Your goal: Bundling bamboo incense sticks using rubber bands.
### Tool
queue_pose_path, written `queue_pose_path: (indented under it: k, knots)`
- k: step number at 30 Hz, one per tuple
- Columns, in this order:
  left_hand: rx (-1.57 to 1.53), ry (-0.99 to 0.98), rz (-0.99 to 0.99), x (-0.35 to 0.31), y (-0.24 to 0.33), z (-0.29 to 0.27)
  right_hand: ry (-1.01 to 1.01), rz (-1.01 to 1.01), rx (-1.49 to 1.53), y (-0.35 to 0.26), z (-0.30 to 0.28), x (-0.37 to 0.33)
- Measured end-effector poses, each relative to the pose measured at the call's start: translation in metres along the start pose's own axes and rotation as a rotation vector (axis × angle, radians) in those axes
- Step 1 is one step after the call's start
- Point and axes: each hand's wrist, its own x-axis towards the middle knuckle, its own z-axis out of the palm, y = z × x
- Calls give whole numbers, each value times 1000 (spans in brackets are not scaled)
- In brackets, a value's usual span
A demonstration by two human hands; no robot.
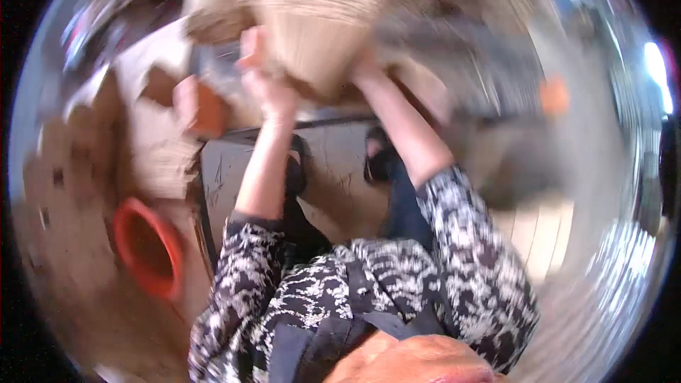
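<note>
A large tan tapered piece, ribbed across its wide upper part and narrowing toward me, is held out in front of me. Motion blur hides what it is made of. Against its lower left side lies my left hand, fingers pointing away from me and closed about it. My right hand grips the lower right side, its fingers mostly hidden behind the piece. A second tan rounded piece is just beyond my left hand.
Below the hands stretches a dark grey work surface. An orange block is at its left and a smaller orange piece at its right. A red-orange round-rimmed container stands lower left, near stacked brown cartons. My sandalled feet are on the floor.
</note>
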Motion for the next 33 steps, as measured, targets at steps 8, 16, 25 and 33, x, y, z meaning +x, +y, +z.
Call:
queue_pose_path:
  k: [8,16,25,33]
  knots:
    - [137,-164,71,-11,2,11,131,-102,-249,-11,26,-7]
    - [184,-81,83,-3,25,25,199,-121,-69,-64,33,-11]
    - [706,-233,298,54,21,-48,221,-351,-569,-67,68,-15]
    - [-183,131,-162,8,-14,-11,-60,23,-20,-26,27,17]
